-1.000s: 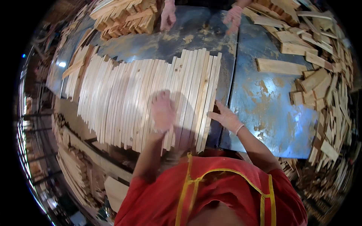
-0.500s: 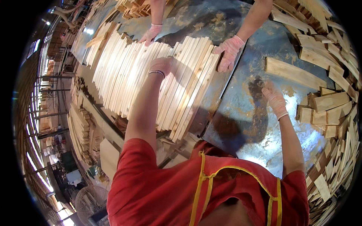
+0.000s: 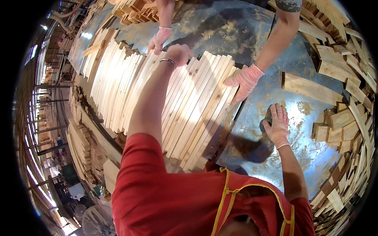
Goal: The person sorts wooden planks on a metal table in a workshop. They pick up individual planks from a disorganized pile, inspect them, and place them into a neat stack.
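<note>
A row of pale wooden strips [image 3: 197,106] lies side by side, slanting across the table's left part. My left hand [image 3: 178,54], in a pinkish glove, is at the far ends of the middle strips; most of its fingers are hidden, and one points right. My right hand [image 3: 278,128], also gloved, rests flat on the blue-grey metal table [image 3: 240,129], holding nothing, fingers stretched out. Across from me, a co-worker's gloved hand [image 3: 159,40] touches the far ends of the strips beside my left hand. That person's other gloved hand [image 3: 246,82] presses against the row's right side.
A single wide board [image 3: 311,88] lies on the metal at the right. Heaped offcuts [image 3: 340,122] line the right edge. More wood is stacked at the far left [image 3: 136,11] and low on the left [image 3: 80,145]. A fan [image 3: 97,220] stands at the lower left.
My left hand has moved away from me, from the top of the strips to their far ends. My right hand has come down flat on the metal. The strips' right side sits nearer me.
</note>
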The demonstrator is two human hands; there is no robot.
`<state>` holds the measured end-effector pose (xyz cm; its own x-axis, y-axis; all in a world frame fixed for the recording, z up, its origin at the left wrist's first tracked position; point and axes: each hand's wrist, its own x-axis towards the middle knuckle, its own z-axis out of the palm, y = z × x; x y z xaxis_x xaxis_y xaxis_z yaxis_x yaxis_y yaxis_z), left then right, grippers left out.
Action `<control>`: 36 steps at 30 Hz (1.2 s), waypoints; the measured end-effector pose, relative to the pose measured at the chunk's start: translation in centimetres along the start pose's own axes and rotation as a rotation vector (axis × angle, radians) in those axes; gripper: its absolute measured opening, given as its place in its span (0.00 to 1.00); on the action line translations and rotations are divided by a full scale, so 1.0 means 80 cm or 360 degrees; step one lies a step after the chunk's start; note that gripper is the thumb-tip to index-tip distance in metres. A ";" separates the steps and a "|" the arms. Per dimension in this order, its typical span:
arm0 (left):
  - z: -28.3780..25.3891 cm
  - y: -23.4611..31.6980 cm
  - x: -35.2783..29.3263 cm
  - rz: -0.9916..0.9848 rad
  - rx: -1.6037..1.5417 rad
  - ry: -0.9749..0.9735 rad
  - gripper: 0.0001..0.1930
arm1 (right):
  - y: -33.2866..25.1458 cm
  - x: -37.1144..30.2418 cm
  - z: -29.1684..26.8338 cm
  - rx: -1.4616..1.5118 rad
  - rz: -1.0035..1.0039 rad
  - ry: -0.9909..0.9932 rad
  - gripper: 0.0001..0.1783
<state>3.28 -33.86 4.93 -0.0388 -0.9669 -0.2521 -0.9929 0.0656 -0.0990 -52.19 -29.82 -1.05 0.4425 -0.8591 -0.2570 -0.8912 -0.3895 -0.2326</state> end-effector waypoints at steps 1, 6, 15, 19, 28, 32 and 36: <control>-0.037 0.039 0.001 -0.0042 0.0105 -0.0145 0.22 | -0.001 -0.002 0.002 -0.0015 0.0042 0.0005 0.48; -0.005 0.018 -0.012 0.0032 -0.0326 0.0151 0.26 | -0.015 0.000 -0.001 -0.0063 0.0064 0.0015 0.50; -0.006 0.007 -0.058 0.0155 -0.0659 0.0311 0.15 | -0.011 0.003 -0.007 -0.0066 0.0071 -0.0070 0.51; -0.003 0.026 -0.088 0.0048 -0.0551 0.0400 0.19 | 0.002 0.008 -0.033 0.0115 -0.0072 -0.0089 0.48; -0.043 0.218 -0.220 -0.0916 -0.0135 0.0362 0.28 | 0.187 0.150 -0.217 -0.0573 0.0017 -0.0389 0.57; -0.081 0.408 -0.229 -0.0788 -0.0456 0.0549 0.27 | 0.203 0.122 -0.228 -0.0551 -0.0251 -0.0499 0.51; -0.045 0.589 -0.221 -0.0268 -0.0660 0.0470 0.38 | 0.244 0.013 -0.119 0.0057 -0.1443 0.0111 0.19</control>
<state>-43.19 -14.52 8.21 0.1543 -0.9878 0.0221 -0.9469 -0.1415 0.2888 -70.11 -41.47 3.07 0.9643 -0.2471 0.0955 -0.2004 -0.9162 -0.3470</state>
